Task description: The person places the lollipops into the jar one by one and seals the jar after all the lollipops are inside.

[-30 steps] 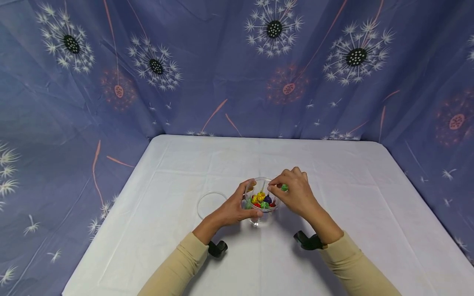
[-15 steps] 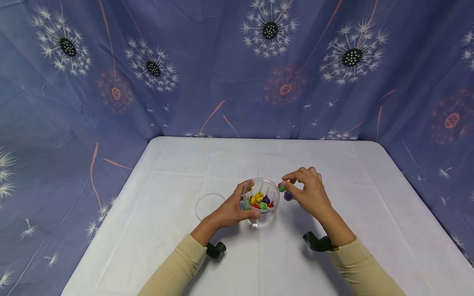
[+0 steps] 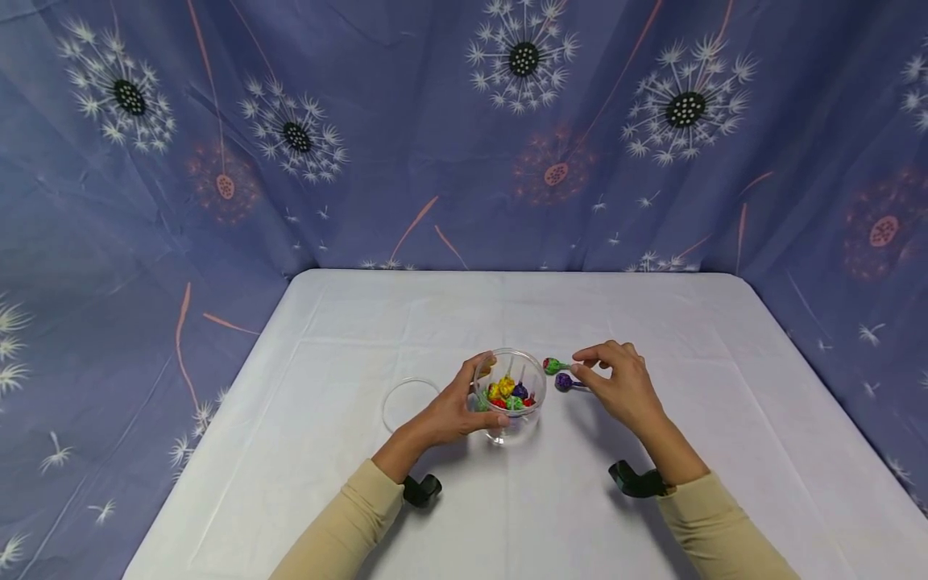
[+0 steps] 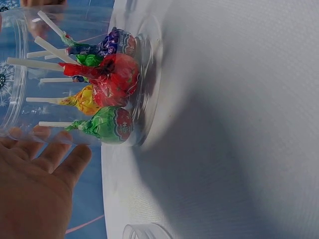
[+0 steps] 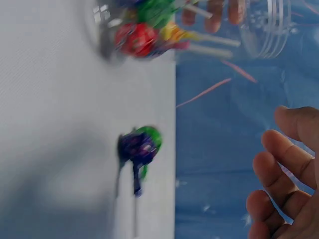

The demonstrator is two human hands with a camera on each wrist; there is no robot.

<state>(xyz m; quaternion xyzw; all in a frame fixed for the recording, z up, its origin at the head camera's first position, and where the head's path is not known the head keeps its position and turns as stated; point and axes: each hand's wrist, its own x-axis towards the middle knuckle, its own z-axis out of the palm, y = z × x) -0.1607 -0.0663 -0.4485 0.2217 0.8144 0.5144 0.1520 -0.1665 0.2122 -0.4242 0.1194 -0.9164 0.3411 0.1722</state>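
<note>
A clear plastic jar (image 3: 511, 425) stands uncapped on the table. My left hand (image 3: 453, 411) grips its side, fingers behind and thumb in front. Wrapped lollipops fill its bottom with white sticks up; the left wrist view shows a red lollipop (image 4: 117, 82), a green one (image 4: 109, 125), a yellow one (image 4: 84, 101) and a purple one (image 4: 118, 44). Right of the jar, a green lollipop (image 3: 553, 366) and a purple lollipop (image 3: 564, 383) lie side by side on the cloth. Close by their stick ends, my right hand (image 3: 619, 383) has thumb and fingers apart, holding nothing.
The jar's round clear lid (image 3: 384, 409) lies on the table to the left, partly behind my left hand. White cloth covers the table (image 3: 507, 515). A blue curtain with dandelion prints (image 3: 406, 161) hangs behind it and at both sides.
My right hand has moved right from over the jar's mouth, laid the green lollipop beside the purple one and let it go. The left hand still holds the jar in place.
</note>
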